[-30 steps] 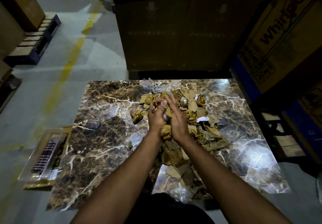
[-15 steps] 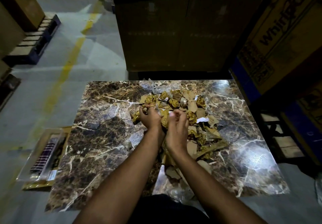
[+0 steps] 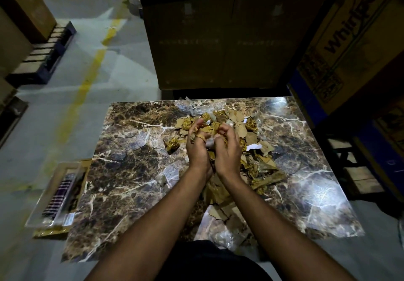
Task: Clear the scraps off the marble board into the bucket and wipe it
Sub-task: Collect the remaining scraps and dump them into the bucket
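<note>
A dark brown marble board (image 3: 135, 171) with white veins lies in front of me. A heap of scraps (image 3: 260, 162), crumpled gold paper, brown cardboard bits and clear plastic, covers its middle and far part. My left hand (image 3: 197, 147) and my right hand (image 3: 227, 149) are side by side above the heap, wrists together. Their curled fingers cup a bunch of gold and brown scraps between them. A crumpled gold ball (image 3: 173, 145) lies just left of my left hand. No bucket is in view.
Large cardboard boxes (image 3: 218, 40) stand right behind the board, and a printed carton (image 3: 349, 40) rises at the right. A clear plastic tray (image 3: 59, 195) lies on the floor at the board's left edge. A pallet (image 3: 48, 51) sits far left.
Both hands dipped toward the heap and have now come up again, fingers curled round a bunch of scraps lifted between them.
</note>
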A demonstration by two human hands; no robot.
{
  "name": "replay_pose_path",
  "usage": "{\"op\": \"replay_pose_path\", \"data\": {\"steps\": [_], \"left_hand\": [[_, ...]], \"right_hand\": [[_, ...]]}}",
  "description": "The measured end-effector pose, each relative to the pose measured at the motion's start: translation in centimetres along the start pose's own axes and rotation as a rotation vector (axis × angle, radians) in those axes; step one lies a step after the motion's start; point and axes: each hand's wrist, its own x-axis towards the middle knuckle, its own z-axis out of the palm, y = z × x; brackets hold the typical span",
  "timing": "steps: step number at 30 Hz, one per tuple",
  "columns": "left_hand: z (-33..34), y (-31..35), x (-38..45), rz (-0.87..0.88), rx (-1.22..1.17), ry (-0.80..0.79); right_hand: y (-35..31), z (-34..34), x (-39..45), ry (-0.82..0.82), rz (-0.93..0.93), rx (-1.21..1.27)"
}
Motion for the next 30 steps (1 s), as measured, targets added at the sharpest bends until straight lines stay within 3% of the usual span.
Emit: {"op": "replay_pose_path", "data": {"steps": [10, 24, 30], "left_hand": [[0.9, -0.8, -1.9, 0.145, 0.021, -0.068], [0.7, -4.3, -3.8, 0.28, 0.025, 0.181], [-2.6, -4.7, -5.0, 0.301, 0.006, 0.376]], "right_hand": [[1.0, -0.6, -0.5, -0.028, 0.015, 0.25], [3.4, -2.8, -0.2, -0.296, -0.026, 0.26], [3.7, -1.3, -3.2, -0.419, -0.015, 0.262]]}}
